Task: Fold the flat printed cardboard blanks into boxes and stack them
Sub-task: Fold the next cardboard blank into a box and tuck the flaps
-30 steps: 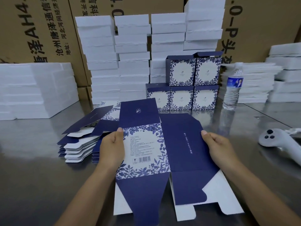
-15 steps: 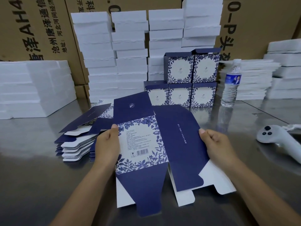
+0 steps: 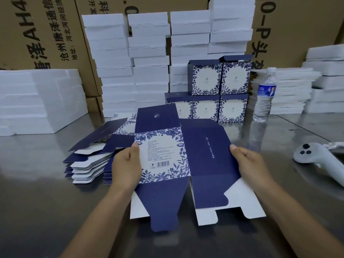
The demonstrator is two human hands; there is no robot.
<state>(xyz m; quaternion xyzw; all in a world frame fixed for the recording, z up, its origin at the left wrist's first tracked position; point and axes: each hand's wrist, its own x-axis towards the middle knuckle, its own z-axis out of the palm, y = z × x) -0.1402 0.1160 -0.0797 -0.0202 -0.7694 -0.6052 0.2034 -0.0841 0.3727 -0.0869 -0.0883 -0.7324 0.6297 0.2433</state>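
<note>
Both hands are on the one blank (image 3: 204,146) here. The left hand (image 3: 126,164) pinches its left edge, thumb pressed flat on the floral panel with the barcode, the other fingers tucked underneath out of sight. The right hand (image 3: 251,164) does the same on the right edge: thumb on top of the plain navy panel, fingers curled beneath it.

The blank spans the gap between the two thumbs, printed face up and flat, not opened into a box. Its long axis runs away from the person. The navy lid flap with the small white logo points outward, past the thumbtips, toward the folded boxes (image 3: 206,108). The tapered navy flap and the white-backed bottom flaps point back toward the wrists. Whether those near flaps touch the steel table (image 3: 37,183) I cannot tell.

Just outside the left knuckles lies the pile of flat blanks (image 3: 87,162), fanned and uneven. Beyond the fingertips, the folded boxes stand three below and two on top. Out past the right thumb stands a water bottle (image 3: 265,95), upright. To the right of the right hand, well apart from it, a white controller (image 3: 316,157) lies on the table. White foam stacks (image 3: 115,62) and brown cartons (image 3: 46,34) line the back.
</note>
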